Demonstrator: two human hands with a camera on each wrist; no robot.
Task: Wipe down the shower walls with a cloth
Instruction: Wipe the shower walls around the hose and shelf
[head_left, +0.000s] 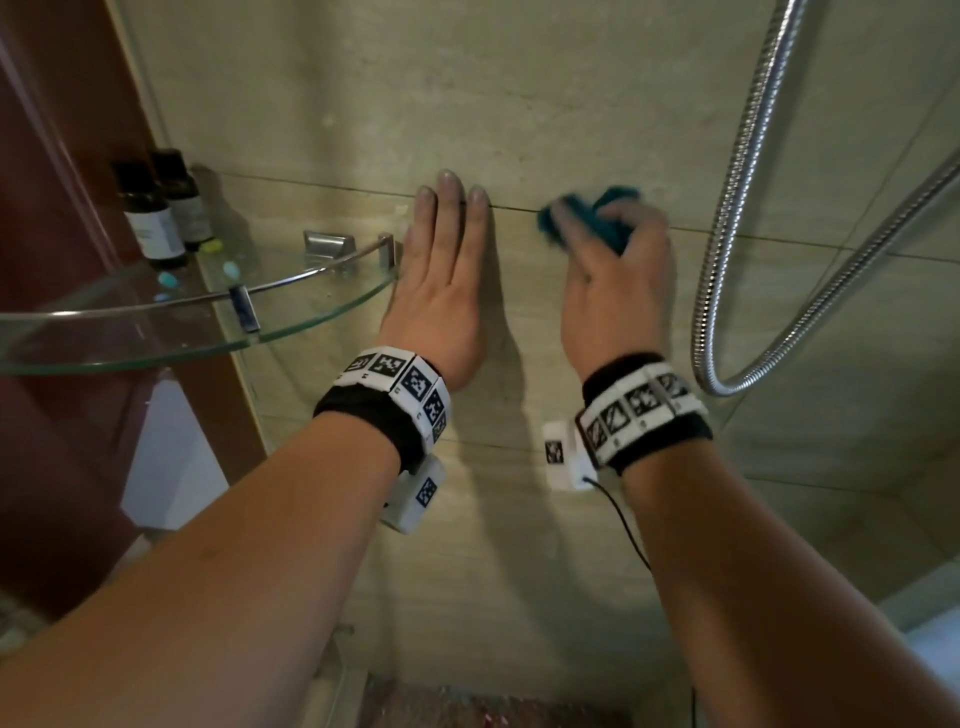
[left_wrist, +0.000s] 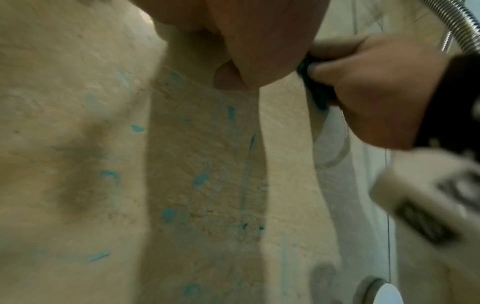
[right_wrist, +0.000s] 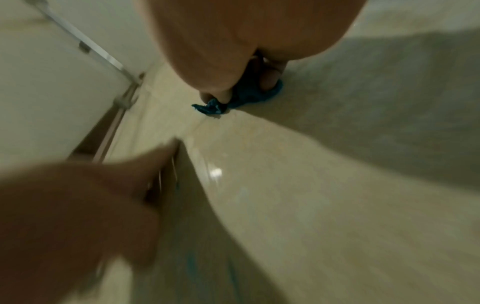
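Observation:
The beige tiled shower wall (head_left: 467, 93) fills the head view. My left hand (head_left: 444, 265) lies flat against the shower wall (left_wrist: 78, 123) with straight fingers, just right of the glass shelf. To its right, my right hand (head_left: 613, 260) grips a bunched teal cloth (head_left: 597, 213) and presses it on the wall at a grout line. The picture is blurred around that hand. In the right wrist view the cloth (right_wrist: 233, 96) sticks out under the fingers against the shower wall (right_wrist: 285, 195). In the left wrist view the cloth (left_wrist: 315, 88) shows as a dark wad in my right hand (left_wrist: 369, 86).
A curved glass corner shelf (head_left: 291, 322) with a metal rail sits at the left, carrying two dark bottles (head_left: 156, 208). A looped metal shower hose (head_left: 737, 208) hangs at the right. Several small teal marks (left_wrist: 200, 181) dot the wall below my left palm.

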